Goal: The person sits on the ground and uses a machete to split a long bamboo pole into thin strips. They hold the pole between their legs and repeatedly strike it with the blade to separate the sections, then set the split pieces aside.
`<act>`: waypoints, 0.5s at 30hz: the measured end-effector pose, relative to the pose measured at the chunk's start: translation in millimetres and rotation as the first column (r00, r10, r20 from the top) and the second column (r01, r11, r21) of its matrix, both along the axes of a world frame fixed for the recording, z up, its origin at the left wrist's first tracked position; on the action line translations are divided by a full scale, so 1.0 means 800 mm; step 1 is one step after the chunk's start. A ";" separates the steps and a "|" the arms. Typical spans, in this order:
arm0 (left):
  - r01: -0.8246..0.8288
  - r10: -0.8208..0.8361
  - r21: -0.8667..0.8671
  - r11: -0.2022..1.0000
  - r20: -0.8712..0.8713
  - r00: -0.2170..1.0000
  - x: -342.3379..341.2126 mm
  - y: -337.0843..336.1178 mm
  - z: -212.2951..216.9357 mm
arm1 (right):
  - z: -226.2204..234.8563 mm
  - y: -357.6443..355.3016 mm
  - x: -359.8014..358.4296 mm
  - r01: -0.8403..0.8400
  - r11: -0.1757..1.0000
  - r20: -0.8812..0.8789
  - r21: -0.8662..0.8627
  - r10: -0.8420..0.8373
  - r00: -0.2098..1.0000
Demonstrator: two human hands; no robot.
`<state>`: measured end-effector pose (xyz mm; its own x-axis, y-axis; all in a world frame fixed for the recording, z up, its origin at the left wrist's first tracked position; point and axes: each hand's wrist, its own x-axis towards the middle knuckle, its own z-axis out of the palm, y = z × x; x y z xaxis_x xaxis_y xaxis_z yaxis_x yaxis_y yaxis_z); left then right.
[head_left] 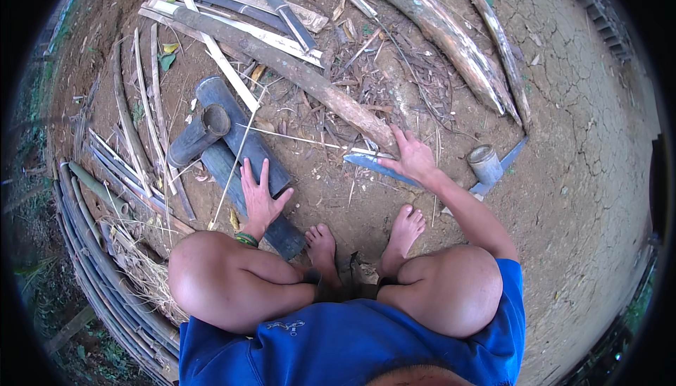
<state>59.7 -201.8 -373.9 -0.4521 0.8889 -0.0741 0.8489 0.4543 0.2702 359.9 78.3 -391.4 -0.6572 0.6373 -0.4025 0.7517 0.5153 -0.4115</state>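
My left hand (262, 199), fingers spread, is over the dark bamboo sections on the ground; whether it touches them I cannot tell. One thick bamboo section (248, 132) slants under its fingertips, another (224, 164) lies alongside, and a shorter hollow piece (193, 139) rests across them. A thin light strip (236, 167) passes by this hand. My right hand (415, 159) is at the near end of a long brown log (303, 72), its fingers stretched and thumb apart. Just under the thumb, a flat bluish blade (377, 166) lies on the ground, its right part hidden by my hand.
Split bamboo slats (239, 5) are piled at the far left. Thick logs (436, 20) lie at the far right. A bamboo cup-like piece (484, 164) stands by another flat bluish strip (512, 153). Long dark poles (105, 273) are stacked at left. My bare feet (403, 229) are close by.
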 end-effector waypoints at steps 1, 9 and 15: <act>0.008 -0.008 0.000 1.000 0.020 1.000 0.006 -0.005 0.001 | -0.011 -0.004 0.003 0.032 0.998 0.003 -0.058 -0.031 1.000; 0.003 -0.010 -0.051 0.999 -0.145 0.989 0.006 -0.020 -0.009 | 0.054 -0.027 0.036 0.249 0.968 -0.220 0.021 -0.238 0.946; -0.015 0.015 0.004 1.000 -0.134 0.991 0.002 -0.021 -0.008 | 0.044 -0.007 0.066 0.321 0.886 -0.380 0.334 -0.185 0.906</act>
<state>61.5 -218.8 -380.2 -0.4710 0.8821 -0.0097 0.8706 0.4666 0.1561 412.4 72.5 -355.8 -0.5019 0.8572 0.1154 0.7336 0.4926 -0.4681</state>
